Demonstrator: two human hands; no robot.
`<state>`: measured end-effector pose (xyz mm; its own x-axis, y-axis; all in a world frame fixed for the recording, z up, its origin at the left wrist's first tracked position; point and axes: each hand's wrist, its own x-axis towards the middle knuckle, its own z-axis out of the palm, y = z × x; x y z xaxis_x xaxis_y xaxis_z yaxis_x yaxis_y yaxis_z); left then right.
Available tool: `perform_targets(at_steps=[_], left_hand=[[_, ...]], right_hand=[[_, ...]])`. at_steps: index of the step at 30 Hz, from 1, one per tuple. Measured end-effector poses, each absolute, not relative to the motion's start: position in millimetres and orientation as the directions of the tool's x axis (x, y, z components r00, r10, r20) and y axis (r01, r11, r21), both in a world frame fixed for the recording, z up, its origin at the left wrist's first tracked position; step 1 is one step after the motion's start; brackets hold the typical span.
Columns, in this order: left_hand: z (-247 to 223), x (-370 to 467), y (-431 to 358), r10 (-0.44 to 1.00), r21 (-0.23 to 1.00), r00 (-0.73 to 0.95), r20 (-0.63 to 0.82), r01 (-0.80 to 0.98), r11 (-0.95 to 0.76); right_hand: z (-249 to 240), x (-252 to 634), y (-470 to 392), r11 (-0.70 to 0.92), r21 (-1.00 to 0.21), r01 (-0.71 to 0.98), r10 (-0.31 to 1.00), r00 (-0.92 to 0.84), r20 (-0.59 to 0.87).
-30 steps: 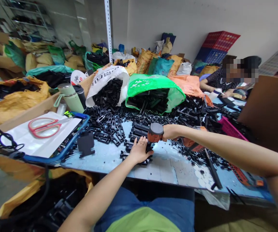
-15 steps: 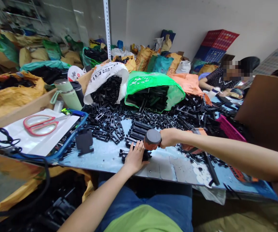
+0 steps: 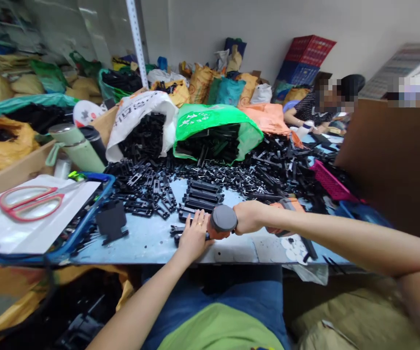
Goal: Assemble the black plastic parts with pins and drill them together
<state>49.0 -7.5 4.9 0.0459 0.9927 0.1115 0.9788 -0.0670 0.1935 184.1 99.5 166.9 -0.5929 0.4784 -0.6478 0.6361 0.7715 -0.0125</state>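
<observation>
My right hand [image 3: 248, 217] is wrapped round the grip of a cordless drill [image 3: 223, 219], orange with a dark grey rear end. The drill's nose points down at the table and its tip is hidden. Close beside it, my left hand [image 3: 194, 236] holds down a black plastic part [image 3: 176, 233] near the table's front edge, fingers over it and thumb on the near side. Most of that part lies under the hand and drill. Just behind, several long black plastic pieces [image 3: 202, 194] lie side by side in a row.
Small black parts and screws [image 3: 228, 177] cover the table's back. Behind them lie a white sack [image 3: 147, 102], a green bag [image 3: 210, 116] and an orange bag [image 3: 268, 119]. Scissors [image 3: 30, 201] rest left on a blue-rimmed tray [image 3: 111, 184]. A co-worker [image 3: 310, 114] sits beyond a cardboard sheet [image 3: 395, 170].
The view has swung right, so the table's contents appear further left. The drill has come slightly lower beside my left hand. Both hands keep their hold.
</observation>
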Motion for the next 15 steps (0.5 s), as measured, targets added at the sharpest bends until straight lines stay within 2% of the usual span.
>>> perform_targets(at_steps=[2, 3, 6, 9, 12, 15], left_hand=[[1.6, 49.9, -6.7, 0.992, 0.147, 0.034, 0.124, 0.988, -0.052], [0.0, 50.2, -6.2, 0.991, 0.123, 0.030, 0.133, 0.991, -0.047], [-3.5, 50.4, -4.6, 0.987, 0.063, 0.047, 0.153, 0.996, -0.057], [-6.3, 50.1, -3.7, 0.983, 0.024, 0.075, 0.166, 0.996, -0.080], [-10.3, 49.0, -3.3, 0.979, -0.006, 0.091, 0.182, 0.996, -0.091], [-14.5, 48.5, -2.4, 0.974, -0.020, 0.099, 0.204, 0.995, -0.097]], right_hand=[[161.3, 209.7, 97.9, 0.749, -0.078, 0.658, 0.506, -0.643, -0.576], [158.4, 225.5, 98.3, 0.702, -0.157, 0.694, 0.523, -0.653, -0.547], [150.9, 283.3, 109.3, 0.418, -0.463, 0.782, 0.612, -0.619, -0.493], [147.9, 352.5, 139.1, 0.138, -0.646, 0.750, 0.789, -0.478, -0.386], [149.1, 420.9, 179.0, -0.118, -0.675, 0.728, 0.940, -0.137, -0.312], [147.8, 469.1, 211.5, -0.373, -0.611, 0.698, 0.924, 0.225, -0.308]])
